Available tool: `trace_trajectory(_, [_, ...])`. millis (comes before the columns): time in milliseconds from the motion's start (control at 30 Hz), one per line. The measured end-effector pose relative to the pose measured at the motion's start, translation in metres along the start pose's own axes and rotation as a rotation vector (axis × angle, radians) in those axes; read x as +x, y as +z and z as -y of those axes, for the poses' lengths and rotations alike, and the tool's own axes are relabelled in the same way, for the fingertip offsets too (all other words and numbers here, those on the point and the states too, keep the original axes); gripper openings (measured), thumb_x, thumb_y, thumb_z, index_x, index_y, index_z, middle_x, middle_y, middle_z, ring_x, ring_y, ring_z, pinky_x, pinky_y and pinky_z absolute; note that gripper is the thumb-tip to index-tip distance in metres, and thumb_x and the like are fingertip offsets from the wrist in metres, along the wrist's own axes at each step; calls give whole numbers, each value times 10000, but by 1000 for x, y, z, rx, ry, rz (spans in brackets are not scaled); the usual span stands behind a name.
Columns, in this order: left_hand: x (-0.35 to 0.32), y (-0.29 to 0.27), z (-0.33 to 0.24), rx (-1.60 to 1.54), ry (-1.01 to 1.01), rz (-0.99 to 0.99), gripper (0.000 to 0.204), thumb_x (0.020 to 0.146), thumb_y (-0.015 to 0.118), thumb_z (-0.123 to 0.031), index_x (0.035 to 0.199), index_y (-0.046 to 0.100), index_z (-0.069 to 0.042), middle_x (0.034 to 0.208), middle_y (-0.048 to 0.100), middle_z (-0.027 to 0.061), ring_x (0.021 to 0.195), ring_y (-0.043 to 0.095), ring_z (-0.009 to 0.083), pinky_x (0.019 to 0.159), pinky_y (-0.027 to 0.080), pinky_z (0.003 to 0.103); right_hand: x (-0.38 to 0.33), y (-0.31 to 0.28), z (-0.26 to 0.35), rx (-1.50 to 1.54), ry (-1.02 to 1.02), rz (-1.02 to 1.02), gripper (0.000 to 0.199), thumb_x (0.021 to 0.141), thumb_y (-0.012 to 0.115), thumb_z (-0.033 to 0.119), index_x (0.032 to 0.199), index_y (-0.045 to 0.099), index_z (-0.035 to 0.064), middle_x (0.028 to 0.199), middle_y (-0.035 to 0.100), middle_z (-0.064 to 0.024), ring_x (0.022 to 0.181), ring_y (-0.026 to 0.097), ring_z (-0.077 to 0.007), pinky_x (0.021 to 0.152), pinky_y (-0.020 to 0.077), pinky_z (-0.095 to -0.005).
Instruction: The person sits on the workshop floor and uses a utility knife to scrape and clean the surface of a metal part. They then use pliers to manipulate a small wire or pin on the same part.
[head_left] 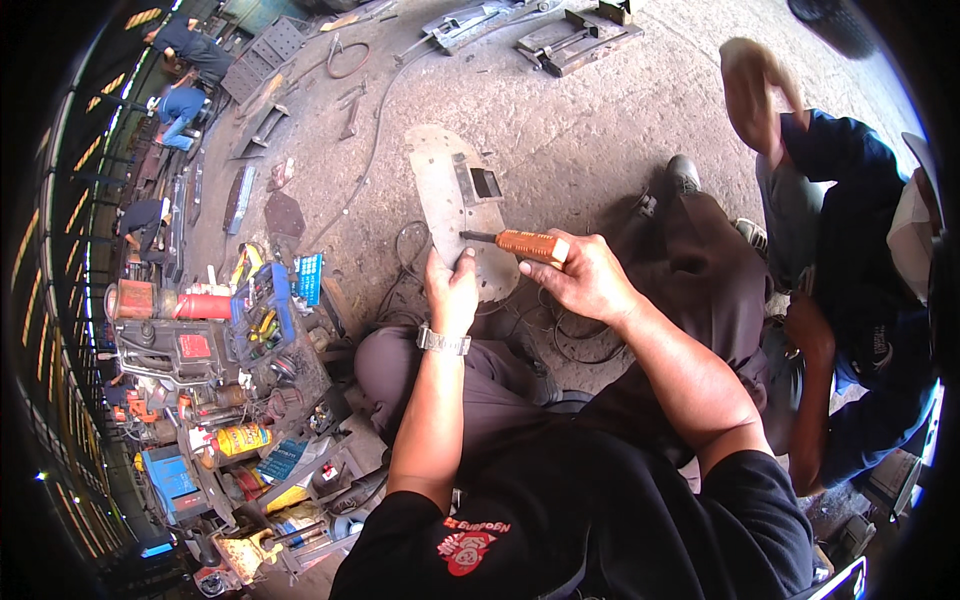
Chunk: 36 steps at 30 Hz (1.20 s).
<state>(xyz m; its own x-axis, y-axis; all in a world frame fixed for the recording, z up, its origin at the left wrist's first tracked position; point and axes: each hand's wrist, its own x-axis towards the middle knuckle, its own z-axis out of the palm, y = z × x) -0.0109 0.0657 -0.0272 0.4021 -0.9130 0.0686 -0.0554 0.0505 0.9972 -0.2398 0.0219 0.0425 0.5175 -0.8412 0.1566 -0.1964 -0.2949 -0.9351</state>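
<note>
A long, pale grey plate (434, 180) with rounded ends lies in front of me, with a small dark bracket (463, 178) and a square opening on its right side. My left hand (453, 290), with a metal watch at the wrist, grips the plate's near edge, thumb on top. From the right, my right hand (590, 282) is closed around a tool with an orange ribbed handle (532, 245). Its short dark shaft points left across the plate, just beyond my left thumb. Whether the tip touches the plate I cannot tell.
A co-worker (850, 260) sits close on my right, one hand raised and blurred. To my left are a blue toolbox (262, 315), a yellow can (243, 440) and many tools. Cables lie near my legs; metal frames (575, 42) lie farther off. Other people (180, 110) work far left.
</note>
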Motion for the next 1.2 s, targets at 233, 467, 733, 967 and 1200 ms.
trace_trajectory(233, [1, -1, 5, -35, -29, -118, 280, 962, 566, 65, 1239, 577, 22, 1102, 678, 84, 923, 638, 147, 831, 530, 311, -3, -4, -5, 72, -25, -35, 248, 923, 762, 133, 1143, 711, 28, 772, 710, -100, 684, 617, -77, 662, 534, -291])
trace_trajectory(467, [-2, 2, -8, -186, -94, -95, 264, 971, 566, 56, 1230, 571, 11, 1052, 661, 57, 851, 606, 107, 763, 519, 272, -2, -2, -10, 47, -29, -38, 265, 916, 744, 162, 1169, 715, 86, 762, 711, -154, 646, 703, -203, 665, 548, -346])
trace_trajectory(733, [-1, 4, -7, -222, -63, -99, 258, 969, 573, 52, 1223, 572, 6, 1053, 660, 51, 836, 600, 97, 748, 512, 261, -2, -3, -7, 4, -53, -36, 271, 920, 738, 180, 1176, 715, 96, 733, 683, -164, 631, 684, -291, 650, 543, -365])
trace_trajectory(967, [0, 0, -1, -159, -57, -82, 267, 968, 593, 39, 1233, 582, 13, 1058, 674, 55, 866, 617, 108, 768, 517, 269, -1, 0, -9, 21, -40, -24, 246, 920, 757, 166, 1129, 710, 46, 767, 704, -141, 665, 683, -186, 659, 542, -330])
trace_trajectory(1200, [1, -1, 3, -87, -20, -81, 300, 964, 599, 33, 1262, 578, 27, 1109, 688, 88, 924, 644, 141, 825, 532, 305, -1, 2, -10, 29, -94, -36, 272, 915, 746, 188, 1161, 713, 77, 767, 707, -166, 670, 719, -272, 650, 546, -371])
